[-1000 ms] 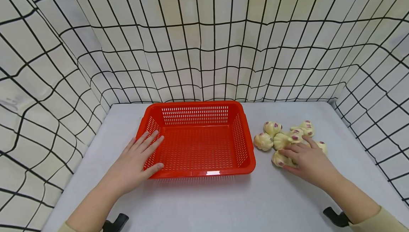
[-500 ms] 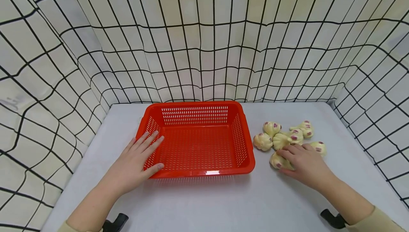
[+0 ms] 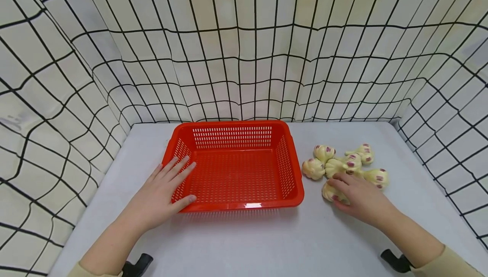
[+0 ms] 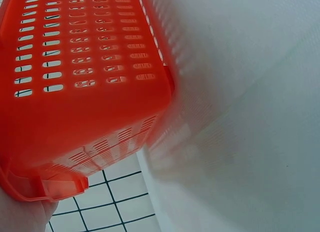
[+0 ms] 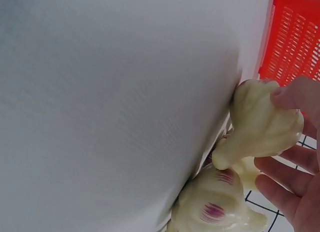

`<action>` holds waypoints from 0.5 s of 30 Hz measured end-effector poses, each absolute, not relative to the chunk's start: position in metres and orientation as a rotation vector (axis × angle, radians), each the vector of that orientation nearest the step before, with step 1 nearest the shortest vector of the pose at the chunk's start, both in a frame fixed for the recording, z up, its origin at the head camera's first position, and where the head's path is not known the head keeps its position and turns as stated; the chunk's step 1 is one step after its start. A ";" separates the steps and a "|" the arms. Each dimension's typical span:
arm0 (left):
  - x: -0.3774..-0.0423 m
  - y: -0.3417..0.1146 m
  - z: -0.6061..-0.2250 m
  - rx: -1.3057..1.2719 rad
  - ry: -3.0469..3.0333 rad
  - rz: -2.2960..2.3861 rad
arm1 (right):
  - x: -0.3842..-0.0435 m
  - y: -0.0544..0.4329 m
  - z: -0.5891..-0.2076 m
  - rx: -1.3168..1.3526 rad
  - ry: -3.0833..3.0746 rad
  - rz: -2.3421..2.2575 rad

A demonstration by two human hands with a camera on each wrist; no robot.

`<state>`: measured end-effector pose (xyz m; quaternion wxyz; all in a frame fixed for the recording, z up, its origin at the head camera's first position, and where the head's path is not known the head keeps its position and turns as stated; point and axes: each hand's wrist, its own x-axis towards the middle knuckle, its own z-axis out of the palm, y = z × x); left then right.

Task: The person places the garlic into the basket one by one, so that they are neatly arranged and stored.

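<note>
Cream, glossy garlic bulb (image 5: 265, 119), held in right hand (image 3: 362, 196): thumb on one flank, fingers round the other, spread about one belly wide. Low at white tabletop (image 3: 244, 243); can't tell if lifted. Neck pointing away from thumb, towards purple-streaked bulb (image 5: 215, 199) just beside; can't tell if touching. More bulbs (image 3: 335, 169) bunched beyond the fingertips.

Likely light, stiff, moulded, hard to bruise. Smooth skin, so probably a bit slippery and apt to roll. Best taken across fattest part of belly, thumb against opposing fingers. Avoid neck: narrow, likely to swing or twist.

Left of this grip, near but apart: red basket (image 3: 228, 206). Left hand (image 3: 158, 200) on its side farthest from the grip, fingers straight over rim, nothing pinched. Thin perforated plastic by the look, likely to flex and slide; best steadied at rim.
</note>
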<state>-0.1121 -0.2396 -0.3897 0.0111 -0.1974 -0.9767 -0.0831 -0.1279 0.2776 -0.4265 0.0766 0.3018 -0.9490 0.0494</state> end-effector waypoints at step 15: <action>-0.112 -0.239 -0.389 -0.618 -3.043 -0.261 | -0.129 0.274 -0.419 0.914 -2.916 0.126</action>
